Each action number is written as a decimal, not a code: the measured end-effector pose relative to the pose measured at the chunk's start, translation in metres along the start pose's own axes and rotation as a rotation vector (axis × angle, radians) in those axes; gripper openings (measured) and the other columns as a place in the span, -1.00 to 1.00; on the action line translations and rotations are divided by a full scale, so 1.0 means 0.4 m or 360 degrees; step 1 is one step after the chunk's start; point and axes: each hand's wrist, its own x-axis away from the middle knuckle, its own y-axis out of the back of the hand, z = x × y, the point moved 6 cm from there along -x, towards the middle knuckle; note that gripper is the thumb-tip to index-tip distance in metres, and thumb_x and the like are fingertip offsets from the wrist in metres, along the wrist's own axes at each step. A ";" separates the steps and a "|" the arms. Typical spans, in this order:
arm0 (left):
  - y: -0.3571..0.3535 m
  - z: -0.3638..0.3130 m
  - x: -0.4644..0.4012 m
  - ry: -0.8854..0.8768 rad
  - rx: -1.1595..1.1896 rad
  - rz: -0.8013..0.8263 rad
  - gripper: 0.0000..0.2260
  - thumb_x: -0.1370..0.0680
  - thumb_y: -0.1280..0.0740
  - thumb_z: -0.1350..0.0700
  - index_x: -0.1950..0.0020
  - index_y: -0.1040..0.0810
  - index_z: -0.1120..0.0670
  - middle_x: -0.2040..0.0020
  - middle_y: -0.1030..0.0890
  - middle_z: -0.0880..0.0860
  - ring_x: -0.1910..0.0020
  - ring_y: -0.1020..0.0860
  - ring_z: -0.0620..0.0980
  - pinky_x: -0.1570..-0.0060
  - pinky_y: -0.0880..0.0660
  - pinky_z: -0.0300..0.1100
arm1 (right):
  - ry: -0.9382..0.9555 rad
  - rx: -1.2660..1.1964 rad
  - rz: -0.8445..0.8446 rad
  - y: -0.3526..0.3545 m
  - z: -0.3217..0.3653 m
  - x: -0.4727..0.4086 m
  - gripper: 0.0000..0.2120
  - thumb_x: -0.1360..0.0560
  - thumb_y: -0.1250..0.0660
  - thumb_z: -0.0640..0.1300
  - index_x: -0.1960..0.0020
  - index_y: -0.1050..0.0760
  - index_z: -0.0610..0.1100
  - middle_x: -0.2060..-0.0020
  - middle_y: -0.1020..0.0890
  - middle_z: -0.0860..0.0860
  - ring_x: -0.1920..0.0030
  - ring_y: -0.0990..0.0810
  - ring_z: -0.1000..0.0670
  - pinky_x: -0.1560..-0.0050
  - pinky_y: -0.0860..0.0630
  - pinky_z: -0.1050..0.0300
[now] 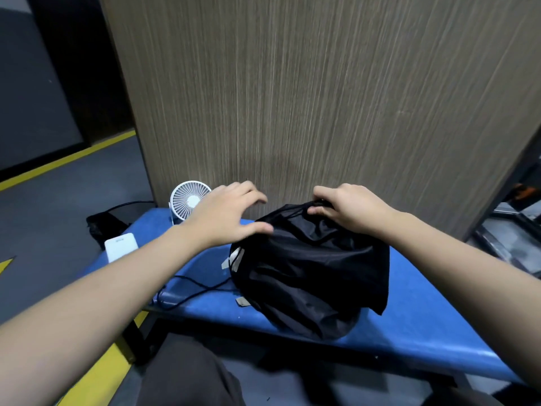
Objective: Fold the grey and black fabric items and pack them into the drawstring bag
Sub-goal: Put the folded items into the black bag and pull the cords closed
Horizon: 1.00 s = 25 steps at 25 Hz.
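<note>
A bulging black drawstring bag (307,268) lies on the blue bench (424,312), its mouth at the far end near the wall. My right hand (348,209) pinches the gathered rim of the bag's mouth. My left hand (225,215) hovers with fingers spread at the bag's far left edge, the thumb touching the fabric. The bag's black cord (190,291) trails across the bench to the left. Beige tags (234,259) show on the bag's left side. No grey fabric is visible; the bag's contents are hidden.
A small white desk fan (187,199) stands at the bench's far left, with a white flat device (121,247) beside it. A wood-grain panel (322,98) rises right behind the bench. A dark bag (102,227) lies on the floor at left. My dark trouser leg (187,373) is below.
</note>
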 end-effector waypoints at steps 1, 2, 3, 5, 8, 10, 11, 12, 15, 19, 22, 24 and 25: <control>0.016 -0.039 -0.033 0.0005 0.0044 -0.0053 -0.40 -0.46 -0.12 -0.47 -0.25 -0.53 -0.07 -0.10 -0.51 -0.09 -0.06 -0.48 -0.05 -0.02 -0.38 -0.14 | 0.0011 0.0006 -0.0010 0.000 0.005 -0.001 -0.62 -0.59 -0.20 0.25 -0.09 -0.44 -0.06 0.17 -0.65 -0.14 0.07 -0.61 -0.25 0.19 -0.36 0.03; 0.028 -0.072 -0.062 -0.0004 0.0066 -0.0097 -0.41 -0.46 -0.13 -0.46 -0.24 -0.55 -0.08 -0.08 -0.52 -0.09 -0.06 -0.48 -0.06 0.01 -0.36 -0.17 | 0.0017 0.0008 -0.0018 0.001 0.009 -0.002 -0.62 -0.59 -0.20 0.26 -0.10 -0.44 -0.06 0.17 -0.65 -0.14 0.08 -0.61 -0.26 0.19 -0.39 0.02; 0.037 -0.101 -0.084 -0.0021 0.0070 -0.0121 -0.44 -0.46 -0.15 -0.45 -0.20 -0.57 -0.09 -0.06 -0.53 -0.11 -0.04 -0.48 -0.08 0.05 -0.32 -0.20 | 0.0023 0.0005 -0.0023 0.001 0.012 -0.002 -0.62 -0.59 -0.19 0.26 -0.11 -0.44 -0.06 0.17 -0.65 -0.14 0.08 -0.61 -0.26 0.17 -0.43 0.00; 0.039 -0.136 -0.114 -0.0054 0.0054 -0.0090 -0.50 -0.45 -0.20 -0.43 -0.11 -0.63 -0.11 0.01 -0.54 -0.13 -0.01 -0.48 -0.09 0.11 -0.27 -0.21 | 0.0024 -0.0003 -0.0017 0.002 0.014 -0.001 -0.62 -0.59 -0.18 0.25 -0.11 -0.44 -0.06 0.16 -0.65 -0.13 0.08 -0.62 -0.25 0.16 -0.46 -0.02; 0.023 -0.153 -0.125 -0.0044 0.0059 -0.0021 -0.64 -0.49 -0.30 -0.32 -0.06 -0.64 -0.10 0.04 -0.57 -0.11 -0.03 -0.52 -0.08 0.13 -0.40 -0.15 | 0.0029 0.0006 -0.0018 0.001 0.013 0.005 -0.64 -0.59 -0.19 0.24 -0.10 -0.43 -0.06 0.14 -0.66 -0.13 0.07 -0.62 -0.25 0.19 -0.36 0.03; 0.018 -0.153 -0.125 -0.0042 0.0080 -0.0048 -0.74 -0.54 -0.34 -0.20 -0.05 -0.64 -0.06 0.03 -0.59 -0.09 -0.06 -0.54 -0.05 0.10 -0.45 -0.12 | 0.0037 0.0004 -0.0027 0.001 0.013 0.008 -0.62 -0.59 -0.18 0.26 -0.10 -0.43 -0.05 0.12 -0.66 -0.13 0.06 -0.62 -0.24 0.20 -0.36 0.03; 0.016 -0.150 -0.126 -0.0034 0.0092 -0.0048 -0.77 -0.55 -0.35 -0.16 -0.04 -0.64 -0.05 0.02 -0.59 -0.09 -0.07 -0.54 -0.05 0.10 -0.44 -0.12 | 0.0036 0.0006 -0.0017 0.000 0.014 0.009 -0.62 -0.59 -0.18 0.27 -0.11 -0.43 -0.05 0.11 -0.67 -0.13 0.05 -0.62 -0.24 0.19 -0.36 0.04; 0.016 -0.144 -0.126 -0.0018 0.0115 -0.0047 -0.80 -0.55 -0.36 -0.14 -0.02 -0.64 -0.04 0.02 -0.59 -0.09 -0.08 -0.54 -0.06 0.11 -0.42 -0.14 | 0.0035 0.0015 0.0003 -0.002 0.017 0.011 -0.60 -0.59 -0.18 0.27 -0.12 -0.42 -0.05 0.10 -0.66 -0.13 0.04 -0.62 -0.24 0.18 -0.35 0.04; 0.024 -0.132 -0.121 0.0008 0.0156 -0.0075 -0.84 -0.54 -0.38 -0.08 0.06 -0.62 -0.01 0.06 -0.58 -0.08 -0.03 -0.53 -0.07 0.20 -0.32 -0.16 | 0.0057 0.0012 0.0087 -0.006 0.026 0.015 -0.53 -0.57 -0.13 0.33 -0.12 -0.38 -0.07 0.15 -0.62 -0.12 0.08 -0.59 -0.22 0.17 -0.33 0.03; 0.049 -0.135 -0.113 -0.0123 0.0034 -0.0154 -0.86 -0.56 -0.36 0.00 0.12 -0.55 0.04 0.13 -0.55 -0.04 0.08 -0.54 0.03 0.30 -0.25 -0.18 | 0.0074 -0.0013 0.0124 0.006 0.030 0.019 -0.67 -0.65 -0.04 0.23 -0.01 -0.27 -0.04 0.28 -0.48 -0.04 0.16 -0.52 -0.20 0.19 -0.29 0.02; 0.069 -0.136 -0.107 -0.0278 -0.0144 -0.0200 -0.80 -0.55 -0.25 -0.03 0.17 -0.52 0.06 0.20 -0.53 -0.01 0.20 -0.54 0.07 0.39 -0.24 -0.20 | 0.0063 0.0018 0.0139 0.011 0.028 0.020 -0.70 -0.67 -0.06 0.19 0.05 -0.20 -0.03 0.29 -0.46 -0.03 0.22 -0.44 -0.18 0.21 -0.28 0.01; 0.077 -0.122 -0.103 -0.0307 -0.0216 -0.0191 -0.80 -0.55 -0.26 -0.02 0.20 -0.51 0.06 0.22 -0.52 -0.01 0.22 -0.53 0.07 0.42 -0.21 -0.21 | 0.0032 -0.0009 0.0173 0.014 0.022 0.015 -0.71 -0.67 -0.08 0.17 0.06 -0.21 -0.04 0.26 -0.47 -0.03 0.21 -0.41 -0.14 0.20 -0.29 0.02; 0.082 -0.112 -0.101 -0.0304 -0.0239 -0.0193 -0.82 -0.55 -0.32 0.01 0.20 -0.50 0.06 0.22 -0.51 -0.01 0.22 -0.52 0.06 0.43 -0.17 -0.22 | 0.0012 -0.0037 0.0191 0.017 0.016 0.011 -0.72 -0.67 -0.09 0.16 0.07 -0.23 -0.03 0.24 -0.47 -0.03 0.20 -0.41 -0.13 0.20 -0.29 0.03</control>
